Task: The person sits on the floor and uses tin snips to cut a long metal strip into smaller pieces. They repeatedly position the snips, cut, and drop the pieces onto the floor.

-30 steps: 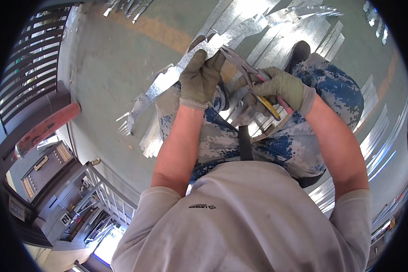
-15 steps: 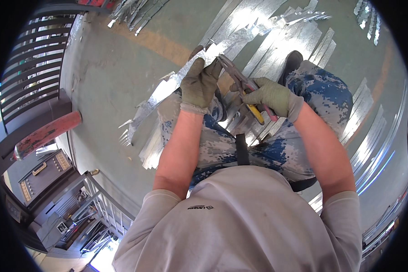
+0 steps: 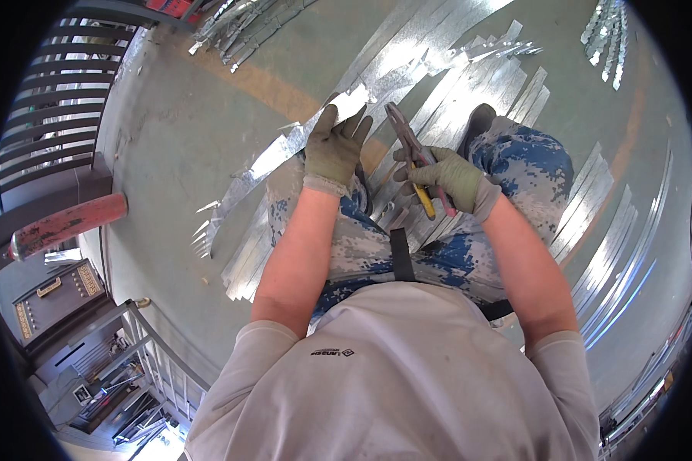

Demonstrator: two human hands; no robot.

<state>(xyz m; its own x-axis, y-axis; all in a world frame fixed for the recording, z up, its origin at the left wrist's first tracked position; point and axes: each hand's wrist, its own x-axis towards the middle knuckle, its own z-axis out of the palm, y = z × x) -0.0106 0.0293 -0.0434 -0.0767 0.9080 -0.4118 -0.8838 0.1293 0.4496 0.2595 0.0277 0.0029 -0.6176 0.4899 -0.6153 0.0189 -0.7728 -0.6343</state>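
My left hand (image 3: 334,150), in an olive work glove, is closed on a long shiny sheet-metal strip (image 3: 277,154) with jagged, toothed ends. The strip slants from lower left to upper right, and part of its edge is hidden by the fingers. In my right hand (image 3: 454,180), gloved likewise, is a pair of pliers (image 3: 406,134) with one yellow and one red handle. The long jaws point up and away from me, just right of the left fingertips and apart from them. My fingers wrap the handles.
Many flat metal strips (image 3: 457,100) lie spread under and beyond my knees. More strips (image 3: 588,192) lie at the right, and bundles of cut pieces (image 3: 246,31) at the far left and far right. A slatted metal frame (image 3: 58,107) and red cylinder (image 3: 73,223) stand left.
The pliers' jaws have drawn back slightly from the strip and left fingers. My left hand stays at the strip, its fingers somewhat more spread. The whole view has shifted a little.
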